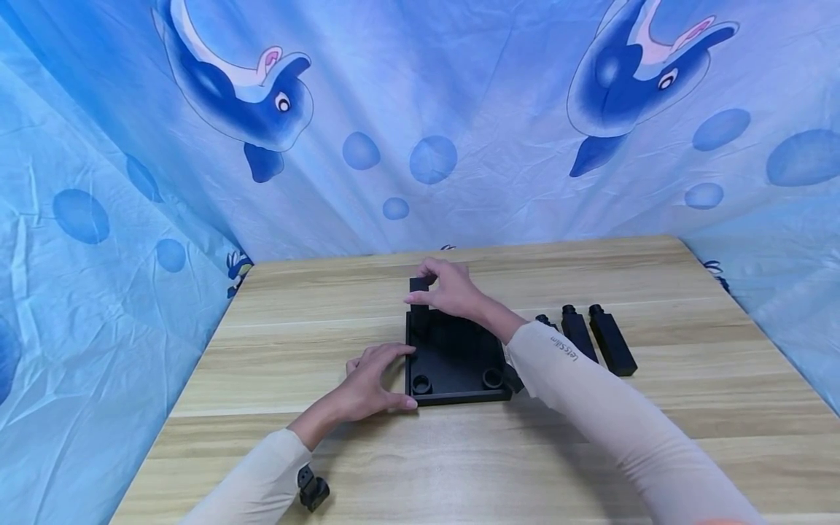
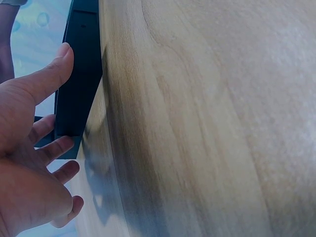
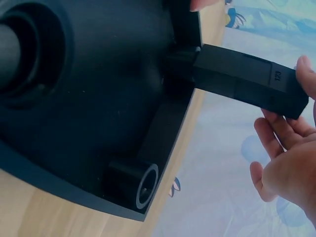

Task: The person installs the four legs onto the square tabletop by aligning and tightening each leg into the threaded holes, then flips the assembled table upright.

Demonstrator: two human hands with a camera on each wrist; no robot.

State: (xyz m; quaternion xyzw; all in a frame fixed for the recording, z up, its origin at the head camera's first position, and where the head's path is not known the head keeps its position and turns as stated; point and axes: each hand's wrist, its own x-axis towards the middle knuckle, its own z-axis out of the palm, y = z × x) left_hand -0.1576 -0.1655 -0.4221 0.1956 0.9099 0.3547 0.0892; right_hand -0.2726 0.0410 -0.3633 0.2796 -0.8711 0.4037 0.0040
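Observation:
A black square base point(image 1: 453, 372) with a raised rim and round corner sockets lies on the table, hollow side up. At its far left corner stands a black square leg point(image 1: 418, 315), pinched near its top by my right hand point(image 1: 453, 288). In the right wrist view, the leg point(image 3: 242, 79) meets the corner socket, whose inside is hidden, and "123" is marked near its outer end. My left hand point(image 1: 370, 383) grips the near left corner of the base, thumb on the front wall and fingers along the left side. An unfilled socket point(image 3: 143, 185) shows at another corner.
Right of the base lie loose black legs, one point(image 1: 612, 343) in full view and another point(image 1: 577, 332) beside it. A third point(image 1: 545, 320) is mostly hidden by my right sleeve. Blue dolphin-printed curtains point(image 1: 407, 95) hang around the wooden table point(image 1: 302, 321).

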